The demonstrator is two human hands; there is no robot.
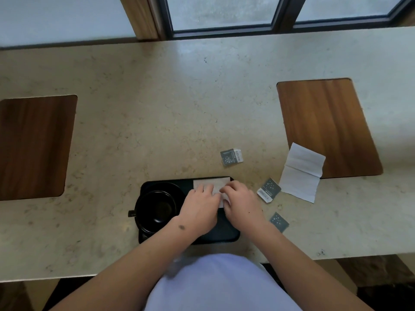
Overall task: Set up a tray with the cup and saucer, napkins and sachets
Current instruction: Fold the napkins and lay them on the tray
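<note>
A black tray (226, 235) lies at the counter's near edge. On its left half a black cup (157, 209) stands on a black saucer (170, 187), handle pointing left. A white folded napkin (212, 184) lies on the tray's right half. My left hand (199, 209) and my right hand (242, 204) both rest on that napkin, fingers pressing it flat and covering its near part. A second white napkin (302, 171) lies unfolded to the right, partly on a wooden inset. Three grey sachets (231, 157) (269, 190) (279, 221) lie on the counter right of the tray.
The beige stone counter (157, 108) has two brown wooden insets, one at the left (33, 147) and one at the right (325, 126). Windows with dark frames (278, 21) run along the back. My light shirt (213, 286) fills the bottom centre.
</note>
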